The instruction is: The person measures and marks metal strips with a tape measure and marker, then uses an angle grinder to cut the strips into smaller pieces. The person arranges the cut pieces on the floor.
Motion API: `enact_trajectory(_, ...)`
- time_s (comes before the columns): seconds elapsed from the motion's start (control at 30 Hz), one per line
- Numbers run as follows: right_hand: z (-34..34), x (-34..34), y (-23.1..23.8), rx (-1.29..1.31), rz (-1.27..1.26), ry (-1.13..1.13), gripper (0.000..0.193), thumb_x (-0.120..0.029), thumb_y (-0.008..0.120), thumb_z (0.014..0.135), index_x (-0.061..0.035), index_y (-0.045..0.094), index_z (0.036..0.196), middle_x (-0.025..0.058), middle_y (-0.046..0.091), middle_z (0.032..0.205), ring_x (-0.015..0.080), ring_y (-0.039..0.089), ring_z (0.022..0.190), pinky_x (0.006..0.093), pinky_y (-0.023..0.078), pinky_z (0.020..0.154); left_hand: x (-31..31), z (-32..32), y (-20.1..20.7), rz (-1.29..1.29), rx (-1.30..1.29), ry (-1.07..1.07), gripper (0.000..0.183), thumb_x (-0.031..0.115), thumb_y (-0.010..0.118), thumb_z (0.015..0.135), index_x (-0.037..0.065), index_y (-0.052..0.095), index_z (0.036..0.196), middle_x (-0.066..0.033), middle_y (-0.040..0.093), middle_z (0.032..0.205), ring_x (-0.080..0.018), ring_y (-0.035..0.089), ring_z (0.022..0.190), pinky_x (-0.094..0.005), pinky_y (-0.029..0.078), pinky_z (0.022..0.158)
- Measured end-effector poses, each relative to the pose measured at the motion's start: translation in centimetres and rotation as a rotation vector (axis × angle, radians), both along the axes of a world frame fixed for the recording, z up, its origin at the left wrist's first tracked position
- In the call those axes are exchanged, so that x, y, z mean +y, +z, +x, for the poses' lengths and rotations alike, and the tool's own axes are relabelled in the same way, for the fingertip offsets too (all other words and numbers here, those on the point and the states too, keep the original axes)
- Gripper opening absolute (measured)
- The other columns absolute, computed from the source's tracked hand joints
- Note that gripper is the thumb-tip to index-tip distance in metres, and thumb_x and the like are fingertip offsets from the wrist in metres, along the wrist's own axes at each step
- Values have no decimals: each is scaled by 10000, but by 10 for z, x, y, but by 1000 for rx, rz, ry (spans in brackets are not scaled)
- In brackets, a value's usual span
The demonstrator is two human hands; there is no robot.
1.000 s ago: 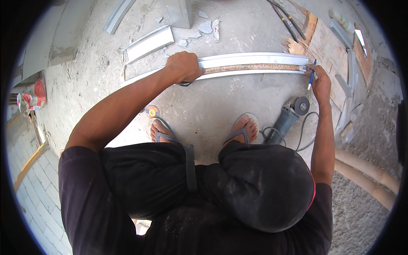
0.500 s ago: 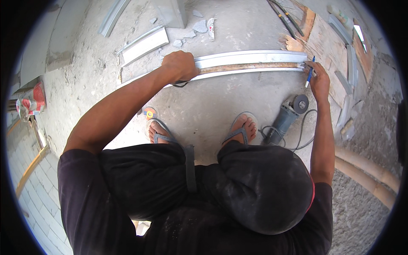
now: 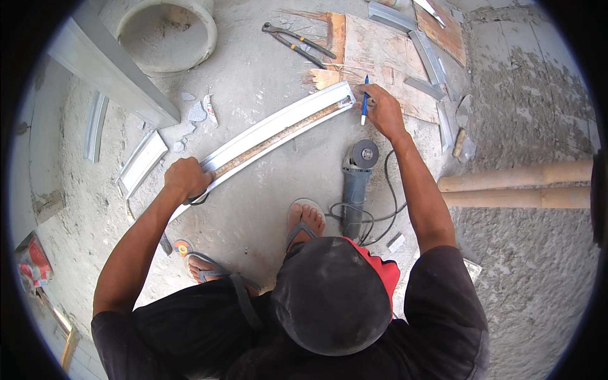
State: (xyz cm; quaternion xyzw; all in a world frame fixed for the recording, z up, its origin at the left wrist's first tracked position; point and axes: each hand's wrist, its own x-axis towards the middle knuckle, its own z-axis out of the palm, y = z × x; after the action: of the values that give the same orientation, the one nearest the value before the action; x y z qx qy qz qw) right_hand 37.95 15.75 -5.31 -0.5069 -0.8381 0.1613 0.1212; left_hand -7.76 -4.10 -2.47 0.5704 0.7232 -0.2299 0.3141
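Observation:
A long silver metal channel (image 3: 269,130) lies slantwise on the floor in front of my feet. My left hand (image 3: 187,178) is closed in a fist at its nearer left part; a black strap hangs below the fist. From there a narrow, worn brown strip (image 3: 278,138), which looks like a tape measure's blade, runs inside the channel to its far right end. The tape's case is hidden in the fist. At that far end my right hand (image 3: 386,114) holds a blue and white pen (image 3: 365,101) in closed fingers, its fingertips beside the channel's end.
An angle grinder (image 3: 356,183) with its cord lies right of my foot. Pincers (image 3: 297,45) and a splintered board (image 3: 386,63) are farther off. Metal offcuts (image 3: 142,163), a grey upright post (image 3: 120,69), a round rim (image 3: 209,31) and bamboo poles (image 3: 519,183) surround the work.
The view has turned, so the channel now slants up to the right and the grinder appears farther left. Both hands keep about the same places along the channel; the pen stays held.

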Motion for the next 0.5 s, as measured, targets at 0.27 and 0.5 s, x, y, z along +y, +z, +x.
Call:
enact_trajectory(0.27, -18, -29, 27, 484, 154, -277, 313, -207, 718, 1044, -65, 735, 1322, 141, 788, 1039, 208, 756, 939, 345, 602, 827, -8, -50, 23, -177, -280, 104, 790, 745, 769, 793, -45, 772, 764, -213, 732, 728, -313, 761, 739, -429, 572, 671)
enact_trajectory(0.5, -181, -142, 19, 807, -348, 12, 284, -98, 707, 1020, 25, 643, 1268, 94, 771, 916, 109, 690, 833, 273, 551, 767, -101, -119, 40, -351, -355, 212, 705, 720, 860, 696, 25, 739, 680, -54, 656, 645, -199, 642, 629, -372, 486, 603)
